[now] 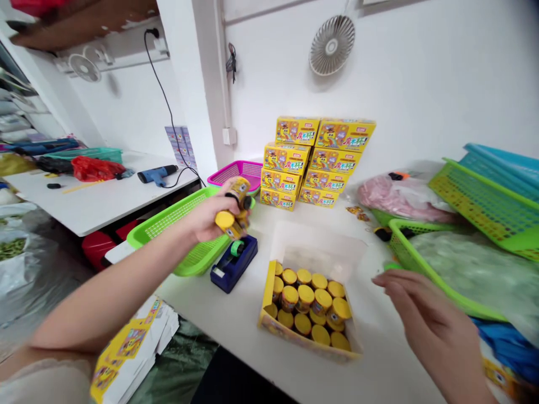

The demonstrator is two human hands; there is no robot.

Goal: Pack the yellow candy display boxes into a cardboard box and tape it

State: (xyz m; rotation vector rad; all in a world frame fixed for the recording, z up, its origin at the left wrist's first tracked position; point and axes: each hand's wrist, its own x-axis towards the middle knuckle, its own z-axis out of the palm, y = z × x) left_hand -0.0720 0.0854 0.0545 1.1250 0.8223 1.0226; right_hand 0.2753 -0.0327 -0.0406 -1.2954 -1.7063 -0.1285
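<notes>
My left hand [217, 216] is closed around several small yellow-lidded jars [227, 221], held above a blue tape dispenser [233, 269] and beside a green basket [177, 219]. My right hand [425, 314] is over the right side of the table, fingers stretched out, with no jar visible in it. A small green thing [392, 266] shows by its fingertips; I cannot tell whether they touch. Between my hands stands an open yellow box [309, 339], its white lid flap raised at the back. Rows of yellow-lidded jars [305, 294] fill it, some sitting higher than others.
Two stacks of closed yellow boxes [315, 163] stand against the wall beside a pink basket [236, 171]. At right, a green basket [442, 286] holds clear plastic bags, with more baskets [488, 207] behind. Flat printed cartons [130, 353] are at lower left. A heat gun [156, 175] lies on another table.
</notes>
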